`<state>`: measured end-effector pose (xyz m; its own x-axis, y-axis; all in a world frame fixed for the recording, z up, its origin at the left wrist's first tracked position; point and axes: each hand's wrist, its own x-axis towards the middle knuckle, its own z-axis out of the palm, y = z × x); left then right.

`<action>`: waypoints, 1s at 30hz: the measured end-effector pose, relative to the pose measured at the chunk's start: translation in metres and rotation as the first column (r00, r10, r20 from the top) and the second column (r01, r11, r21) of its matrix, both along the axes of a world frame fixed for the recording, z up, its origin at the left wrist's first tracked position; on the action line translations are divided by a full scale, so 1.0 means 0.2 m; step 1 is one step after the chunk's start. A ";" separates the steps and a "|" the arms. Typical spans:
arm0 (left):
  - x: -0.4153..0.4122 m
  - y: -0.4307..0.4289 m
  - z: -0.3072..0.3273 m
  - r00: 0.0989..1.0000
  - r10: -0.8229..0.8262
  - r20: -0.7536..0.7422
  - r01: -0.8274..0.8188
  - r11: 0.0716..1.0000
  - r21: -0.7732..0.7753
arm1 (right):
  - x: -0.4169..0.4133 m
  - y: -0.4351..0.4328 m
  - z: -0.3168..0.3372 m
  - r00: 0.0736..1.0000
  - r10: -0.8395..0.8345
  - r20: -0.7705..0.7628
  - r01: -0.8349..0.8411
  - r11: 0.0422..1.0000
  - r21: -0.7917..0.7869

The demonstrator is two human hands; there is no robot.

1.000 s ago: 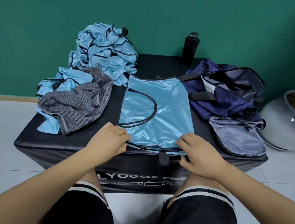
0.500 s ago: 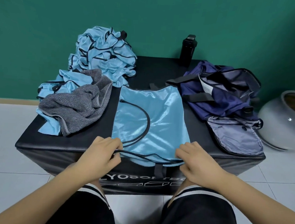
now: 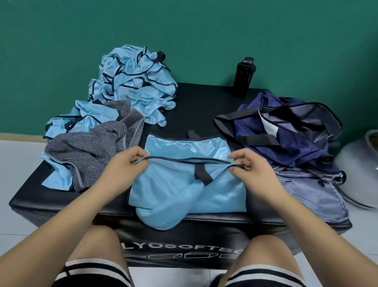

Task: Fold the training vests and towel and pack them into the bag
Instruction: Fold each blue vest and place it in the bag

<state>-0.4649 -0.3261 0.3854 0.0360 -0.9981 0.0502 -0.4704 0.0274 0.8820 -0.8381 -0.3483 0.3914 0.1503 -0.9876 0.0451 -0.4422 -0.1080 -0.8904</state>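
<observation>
Raised up from the desk [image 3: 200, 103] edge, pinching vest [image 3: 179, 192] hem at both ends with left hand [image 3: 125, 163] and right hand [image 3: 251, 168]. Stretched crosswise between them at frame centre, equally near both.

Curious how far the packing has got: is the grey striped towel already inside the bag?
No, the grey striped towel lies crumpled at the left of the black box, apart from the navy bag.
</observation>
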 end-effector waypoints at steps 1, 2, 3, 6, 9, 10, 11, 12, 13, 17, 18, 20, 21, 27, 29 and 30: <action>0.00 -0.07 0.00 0.999 0.022 -0.028 -0.021 1.000 0.009 | 0.01 -0.07 -0.01 1.000 -0.029 0.003 0.029 1.000 0.001; 0.01 -0.14 0.00 0.998 0.039 -0.038 -0.039 0.999 0.011 | 0.03 -0.14 -0.02 0.998 -0.058 0.004 0.058 0.998 -0.001; 0.01 -0.21 -0.01 0.998 0.054 -0.035 -0.054 0.999 0.007 | 0.04 -0.20 -0.02 0.996 -0.089 0.007 0.089 0.996 -0.009; 0.01 -0.38 -0.03 0.995 0.098 -0.010 -0.098 0.995 -0.011 | 0.08 -0.34 -0.04 0.984 -0.178 0.029 0.179 0.984 -0.024; 0.00 -0.51 -0.07 0.987 0.130 0.093 -0.125 0.991 -0.053 | 0.10 -0.47 -0.09 0.975 -0.220 -0.008 0.220 0.975 -0.038; -0.01 -0.55 -0.10 0.980 0.133 0.145 -0.125 0.990 -0.067 | 0.11 -0.50 -0.12 0.973 -0.227 -0.031 0.226 0.973 -0.043; -0.01 -0.58 -0.12 0.972 0.135 0.192 -0.122 0.989 -0.081 | 0.11 -0.53 -0.14 0.971 -0.234 -0.053 0.232 0.972 -0.047; -0.02 -0.62 -0.14 0.964 0.141 0.226 -0.123 0.988 -0.091 | 0.12 -0.56 -0.18 0.966 -0.249 -0.066 0.246 0.968 -0.049; -0.02 -0.65 -0.17 0.960 0.149 0.238 -0.129 0.987 -0.095 | 0.12 -0.58 -0.21 0.960 -0.272 -0.069 0.269 0.962 -0.047; -0.03 -0.68 -0.23 0.949 0.192 0.250 -0.160 0.977 -0.141 | 0.14 -0.58 -0.29 0.934 -0.357 0.015 0.357 0.931 -0.075; -0.02 -0.68 -0.25 0.940 0.203 0.274 -0.161 0.972 -0.170 | 0.14 -0.58 -0.31 0.927 -0.375 0.026 0.376 0.922 -0.092; -0.01 -0.68 -0.29 0.929 0.222 0.297 -0.159 0.962 -0.223 | 0.16 -0.57 -0.34 0.915 -0.402 0.017 0.401 0.907 -0.125; -0.01 -0.68 -0.30 0.927 0.232 0.293 -0.165 0.957 -0.237 | 0.16 -0.56 -0.35 0.911 -0.412 0.001 0.409 0.902 -0.138; -0.03 -0.69 -0.30 0.931 0.278 0.235 -0.213 0.939 -0.270 | 0.18 -0.55 -0.35 0.907 -0.414 -0.075 0.394 0.899 -0.191; -0.03 -0.69 -0.30 0.934 0.276 0.228 -0.213 0.940 -0.265 | 0.19 -0.54 -0.35 0.909 -0.409 -0.081 0.389 0.902 -0.190; -0.03 -0.69 -0.30 0.937 0.269 0.222 -0.211 0.944 -0.255 | 0.19 -0.54 -0.34 0.909 -0.408 -0.079 0.388 0.902 -0.190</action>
<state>-0.4709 -0.4639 0.3257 0.2305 -0.9226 0.3095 -0.6919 0.0683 0.7188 -0.8005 -0.4570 0.3228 -0.2401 -0.9455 0.2199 -0.5764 -0.0434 -0.8160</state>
